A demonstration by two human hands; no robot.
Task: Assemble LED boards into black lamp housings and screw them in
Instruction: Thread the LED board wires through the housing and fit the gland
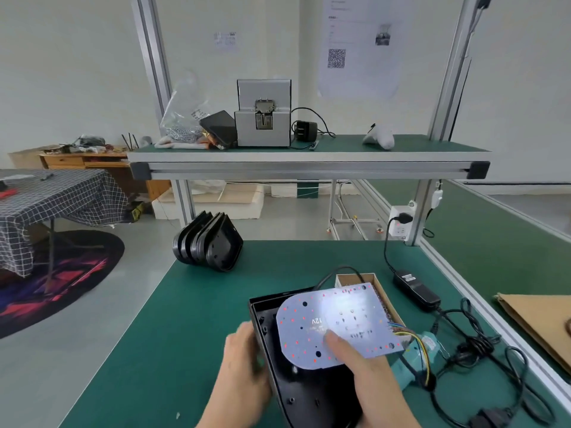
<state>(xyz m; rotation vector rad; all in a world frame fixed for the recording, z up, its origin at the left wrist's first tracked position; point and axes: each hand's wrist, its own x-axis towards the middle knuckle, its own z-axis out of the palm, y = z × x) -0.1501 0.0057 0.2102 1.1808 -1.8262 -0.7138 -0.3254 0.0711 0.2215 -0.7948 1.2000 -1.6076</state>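
At lower centre, the left hand [244, 362] grips the black housing [309, 393] on the counter [173, 335]; right hand [367, 369] fingers pinch the LED board [336, 322], which should seat flat, holes aligned.

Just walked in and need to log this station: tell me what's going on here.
A person is fitting a white LED board into a black lamp housing on the green bench. The left hand grips the housing's left edge; the right hand holds the board, thumb on top. The board sits tilted over the housing, not yet seated. More empty housings are stacked at the far left of the bench.
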